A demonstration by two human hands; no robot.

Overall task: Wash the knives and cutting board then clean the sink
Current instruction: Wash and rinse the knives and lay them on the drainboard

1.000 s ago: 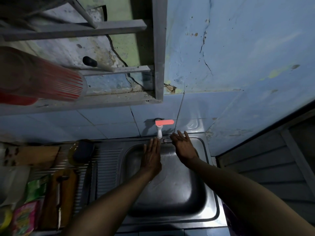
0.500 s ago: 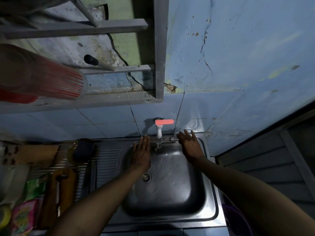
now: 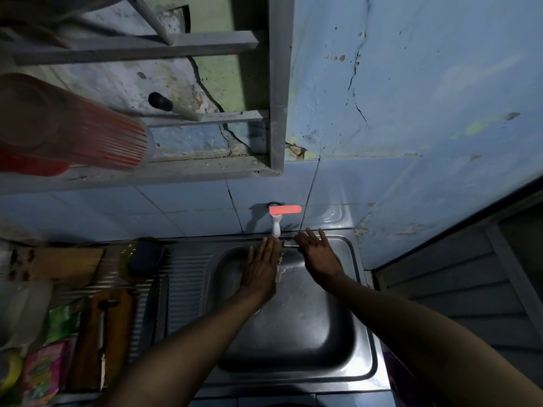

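Half a second ago our hands were spread apart over the sink [image 3: 364, 342], the left one well to the nine o'clock side of the tap and the drain showing below it. Now the left hand [image 3: 261, 271] has swung back toward three o'clock until its edge sits under the white tap [image 3: 276, 227], and its wrist covers the drain. The right hand [image 3: 318, 255] has barely shifted at the basin's back rim. Water runs from the spout past the left hand's edge and spreads over the basin floor. We judge this to be a late stage: nothing lies in the basin, so what remains looks like sweeping water around the steel and rinsing our own hands.

The sink fills the middle of the view. On the table at nine o'clock of the basin, past the ribbed drainboard [image 3: 188, 289], the wooden cutting board [image 3: 108, 333] lies flat with what looks like a knife [image 3: 102, 342] on top, though that corner is dim and blurred. Both sit well apart from our hands.

Both forearms reach in from six o'clock and converge toward the tap at twelve. The left hand is flat, fingers together and pointing to twelve, its grip released. The right hand is palm down with fingers fanned by the back rim, just at three o'clock of the spout, grip likewise released and holding nothing.
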